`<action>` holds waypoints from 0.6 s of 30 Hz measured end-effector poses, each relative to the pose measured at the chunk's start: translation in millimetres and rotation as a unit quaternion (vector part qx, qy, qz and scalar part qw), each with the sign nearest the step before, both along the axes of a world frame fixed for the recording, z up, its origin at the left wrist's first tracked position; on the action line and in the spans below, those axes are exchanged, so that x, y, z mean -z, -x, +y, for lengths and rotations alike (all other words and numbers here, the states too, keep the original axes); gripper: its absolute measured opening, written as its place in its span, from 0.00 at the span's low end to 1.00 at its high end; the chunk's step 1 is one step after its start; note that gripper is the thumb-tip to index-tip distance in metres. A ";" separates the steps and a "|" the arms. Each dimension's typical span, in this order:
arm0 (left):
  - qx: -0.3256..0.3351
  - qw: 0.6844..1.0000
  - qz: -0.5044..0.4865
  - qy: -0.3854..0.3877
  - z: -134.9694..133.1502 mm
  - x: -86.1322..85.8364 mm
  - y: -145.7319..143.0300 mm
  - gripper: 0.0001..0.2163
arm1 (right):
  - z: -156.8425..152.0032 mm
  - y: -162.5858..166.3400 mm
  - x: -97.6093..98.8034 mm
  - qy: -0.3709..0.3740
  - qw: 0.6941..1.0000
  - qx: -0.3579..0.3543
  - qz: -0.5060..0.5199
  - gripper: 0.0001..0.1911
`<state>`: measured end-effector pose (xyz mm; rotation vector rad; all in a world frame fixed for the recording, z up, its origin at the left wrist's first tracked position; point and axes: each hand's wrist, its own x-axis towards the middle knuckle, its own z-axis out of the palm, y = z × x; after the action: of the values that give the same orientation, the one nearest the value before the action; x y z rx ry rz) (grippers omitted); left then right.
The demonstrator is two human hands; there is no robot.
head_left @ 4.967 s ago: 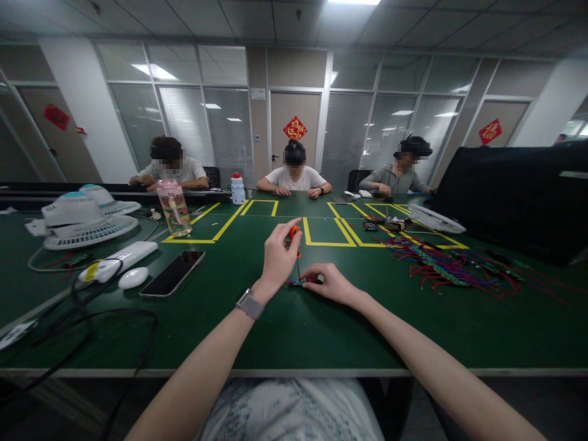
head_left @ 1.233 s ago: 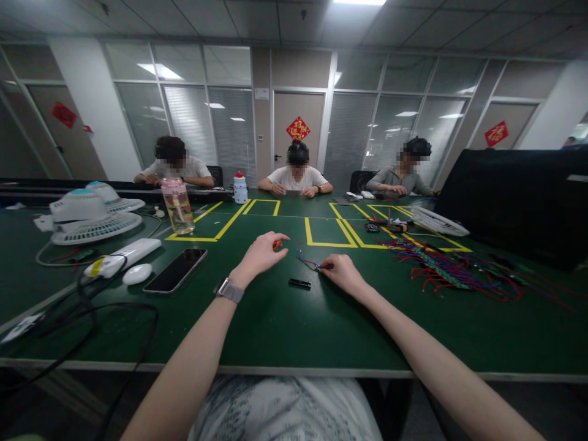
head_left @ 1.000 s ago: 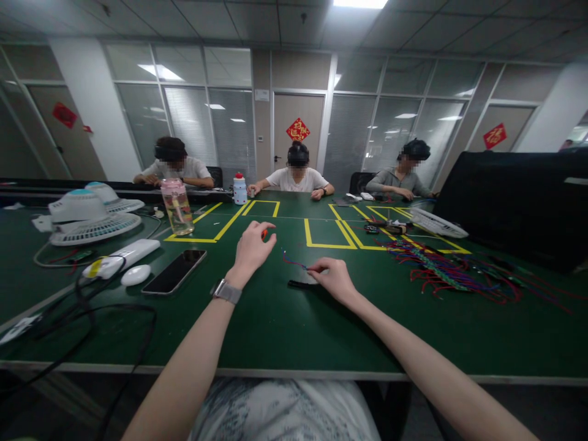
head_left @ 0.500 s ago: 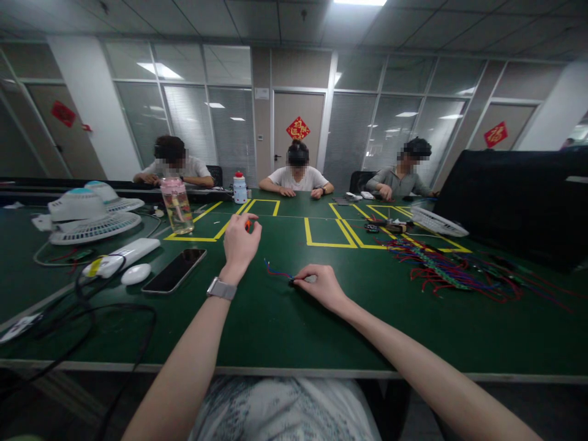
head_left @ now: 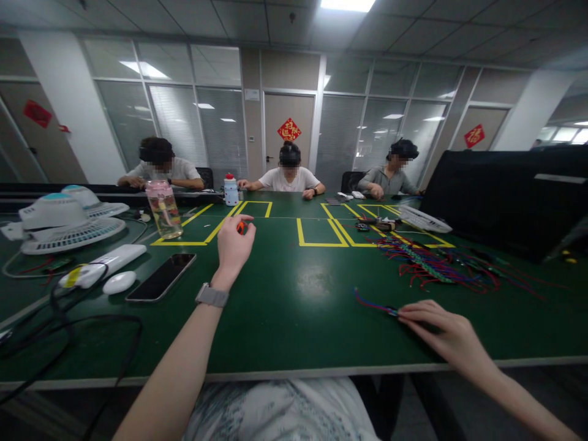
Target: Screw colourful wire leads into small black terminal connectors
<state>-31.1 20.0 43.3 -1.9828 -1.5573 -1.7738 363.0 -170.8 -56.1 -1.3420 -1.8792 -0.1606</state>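
Note:
My right hand (head_left: 438,327) pinches one end of a small circuit board (head_left: 392,311) just above the green table, towards its front right. Red and blue wires (head_left: 370,302) trail from the board to the left. Farther out at left centre, my left hand (head_left: 233,242) is raised with its fingers curled round a small orange object (head_left: 241,227); the fingers cover most of it, so its kind is unclear. A pile of similar wired circuit boards (head_left: 427,260) lies beyond my right hand.
To the left lie a phone (head_left: 163,278), a white mouse (head_left: 119,282), a power strip (head_left: 103,266), cables and white fans (head_left: 73,226). Two bottles stand behind them. Yellow tape (head_left: 321,245) marks the table. A black monitor (head_left: 505,196) stands right; three people sit opposite.
My right hand has moved right and nearer to me, carrying the wired circuit board. My left hand stays in about the same place. The view has turned slightly right.

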 end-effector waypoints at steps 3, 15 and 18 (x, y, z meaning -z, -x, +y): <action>0.009 1.000 -0.004 0.004 0.4 1.4 -3.2 0.09 | -19.0 -73.4 2.5 0.029 0.993 0.112 0.028 0.15; 0.018 1.000 0.001 0.009 1.0 2.3 -3.9 0.09 | 5.8 -162.5 -5.7 0.124 0.969 0.195 0.083 0.20; 0.018 1.000 0.000 0.014 -0.3 1.8 -5.1 0.09 | 6.2 -163.1 -10.2 0.134 0.964 0.206 0.098 0.22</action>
<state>-25.9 19.8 41.5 -2.0371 -1.5630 -1.7745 526.1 -164.6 -45.9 -1.8553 -1.4749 0.0199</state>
